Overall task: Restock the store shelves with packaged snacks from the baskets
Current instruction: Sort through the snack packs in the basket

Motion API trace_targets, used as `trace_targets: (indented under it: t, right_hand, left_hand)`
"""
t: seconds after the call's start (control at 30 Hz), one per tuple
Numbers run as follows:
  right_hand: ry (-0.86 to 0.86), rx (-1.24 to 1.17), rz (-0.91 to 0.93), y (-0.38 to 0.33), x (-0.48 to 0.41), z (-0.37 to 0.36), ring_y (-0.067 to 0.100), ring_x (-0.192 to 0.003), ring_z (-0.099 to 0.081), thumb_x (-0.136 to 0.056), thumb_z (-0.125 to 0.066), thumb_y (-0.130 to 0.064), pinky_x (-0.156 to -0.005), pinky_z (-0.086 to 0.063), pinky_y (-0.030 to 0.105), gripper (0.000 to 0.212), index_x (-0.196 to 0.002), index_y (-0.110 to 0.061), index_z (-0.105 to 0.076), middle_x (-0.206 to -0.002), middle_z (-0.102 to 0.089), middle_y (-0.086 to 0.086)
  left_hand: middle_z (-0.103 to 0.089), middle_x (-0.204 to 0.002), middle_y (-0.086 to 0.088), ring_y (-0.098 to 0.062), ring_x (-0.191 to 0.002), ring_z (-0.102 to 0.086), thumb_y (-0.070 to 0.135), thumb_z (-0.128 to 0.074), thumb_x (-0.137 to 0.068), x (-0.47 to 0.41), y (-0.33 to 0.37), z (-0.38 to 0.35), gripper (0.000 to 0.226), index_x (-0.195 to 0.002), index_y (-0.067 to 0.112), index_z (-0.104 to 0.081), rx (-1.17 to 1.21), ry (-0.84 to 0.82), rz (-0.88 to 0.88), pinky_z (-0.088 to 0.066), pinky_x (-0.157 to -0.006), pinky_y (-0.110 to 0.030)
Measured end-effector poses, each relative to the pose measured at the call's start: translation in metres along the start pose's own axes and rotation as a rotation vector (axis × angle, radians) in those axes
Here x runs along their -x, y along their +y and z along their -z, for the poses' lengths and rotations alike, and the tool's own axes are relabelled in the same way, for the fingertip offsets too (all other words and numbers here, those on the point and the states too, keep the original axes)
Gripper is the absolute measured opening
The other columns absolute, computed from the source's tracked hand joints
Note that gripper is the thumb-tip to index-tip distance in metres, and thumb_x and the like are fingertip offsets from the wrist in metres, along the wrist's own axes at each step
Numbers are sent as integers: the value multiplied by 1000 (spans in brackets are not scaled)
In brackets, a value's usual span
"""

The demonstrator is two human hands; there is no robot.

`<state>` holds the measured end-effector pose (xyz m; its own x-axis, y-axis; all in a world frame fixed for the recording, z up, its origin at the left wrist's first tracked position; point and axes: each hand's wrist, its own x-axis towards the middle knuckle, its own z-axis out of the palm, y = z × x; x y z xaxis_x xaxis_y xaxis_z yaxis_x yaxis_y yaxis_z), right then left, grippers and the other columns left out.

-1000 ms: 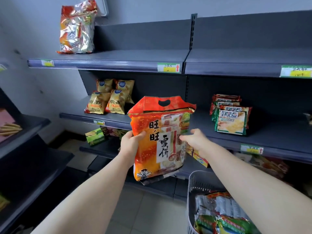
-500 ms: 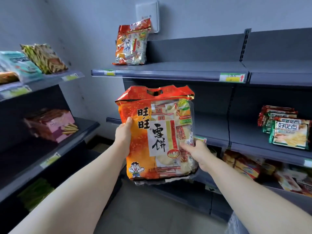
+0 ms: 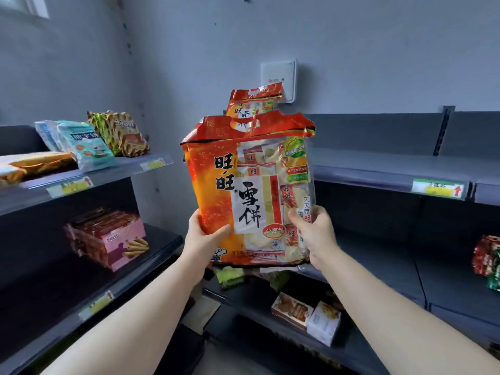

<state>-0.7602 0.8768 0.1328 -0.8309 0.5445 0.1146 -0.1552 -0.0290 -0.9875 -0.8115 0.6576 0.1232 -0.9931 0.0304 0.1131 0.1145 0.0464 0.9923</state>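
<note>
A large orange-red bag of rice crackers [image 3: 243,185] is held up in front of the top shelf [image 3: 378,171] of the dark shelving. My left hand [image 3: 203,239] grips its lower left edge, thumb on the front. My right hand [image 3: 313,236] grips its lower right edge. A second bag of the same kind [image 3: 254,100] stands on the top shelf right behind the held one, mostly hidden by it. No basket is in view.
The left-hand shelf unit carries teal and green snack bags [image 3: 89,143] on top and pink wafer-roll boxes [image 3: 113,239] below. Small boxes [image 3: 305,315] lie on a low shelf ahead. Red-green packs [image 3: 487,261] sit at the right edge. A white wall box [image 3: 278,77] hangs above.
Both hands have raised the bag from the middle shelf's height up to the top shelf. The view has swung up and left, and the basket has dropped out of sight.
</note>
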Motion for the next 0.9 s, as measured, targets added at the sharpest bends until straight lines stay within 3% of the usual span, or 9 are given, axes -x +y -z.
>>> trace_targets:
  t: [0.07,0.2,0.27,0.33,0.4,0.53,0.67,0.77,0.9]
  right_hand:
    - [32,-33,36,-11,-26,-17,19,-99,-66,-82,-77,-30,-89,-55,47,44,-116,-22,-49,-109,-66,-2]
    - [61,-97,79,-34,-84,-48,19,-99,-63,-86,-72,-29,-88,-54,46,42,-114,-22,-41,-104,-61,-4]
    - [62,-136,76,-48,-111,-62,21,-100,-61,-88,-70,-24,-87,-54,45,42,-117,-19,-39,-110,-59,0]
    - [64,-161,83,-62,-138,-75,18,-93,-60,-89,-66,-16,-74,-54,37,41,-118,-16,-37,-113,-56,4]
    - [53,-168,110,-78,-165,-88,13,-87,-59,-89,-65,-13,-64,-51,30,40,-118,-16,-37,-108,-55,3]
    - [27,-186,228,-103,-207,-115,9,-84,-57,-89,-66,-14,-63,-47,24,39,-114,-18,-37,-98,-54,-5]
    - [56,-155,326,-112,-241,-141,2,-79,-52,-91,-65,-16,-62,-40,17,37,-113,-18,-35,-93,-51,-10]
    - [105,-116,374,-112,-269,-160,4,-79,-53,-92,-64,-16,-69,-43,22,35,-110,-18,-34,-92,-51,-10]
    - [194,-28,403,-109,-305,-188,-2,-75,-50,-94,-62,-18,-60,-40,16,30,-109,-21,-36,-90,-51,-14]
  left_hand:
    - [-60,-120,0,-18,-104,-62,21,-78,-83,-31,13,-3,74,-142,25,-33,-1,37,-42,-54,-85,-38]
    - [-57,-120,-3,-20,-105,-61,24,-78,-82,-105,50,-19,72,-137,19,-32,-54,107,-103,-52,-72,-27]
    - [-57,-120,-4,-22,-105,-61,24,-77,-83,-139,69,-26,66,-131,20,-33,-78,126,-118,-52,-75,-30]
    - [-57,-120,-3,-21,-104,-62,23,-76,-84,-170,86,-31,62,-129,21,-34,-87,128,-150,-53,-77,-31]
    - [-57,-120,0,-21,-104,-62,23,-74,-86,-199,101,-34,63,-135,22,-35,-83,131,-205,-54,-76,-30]
    - [-60,-126,5,-22,-103,-65,32,-67,-90,-250,126,-33,65,-145,35,-31,-34,139,-261,-59,-76,-37]
    - [-59,-129,6,-18,-112,-61,26,-70,-90,-293,139,-34,73,-148,39,-27,65,56,-310,-54,-78,-27]
    - [-57,-130,5,-18,-114,-60,20,-79,-81,-327,144,-34,87,-148,38,-25,81,-12,-332,-56,-84,-32]
    - [-55,-131,3,-21,-115,-59,13,-80,-77,-382,139,-36,93,-148,39,-25,70,-29,-359,-56,-91,-45]
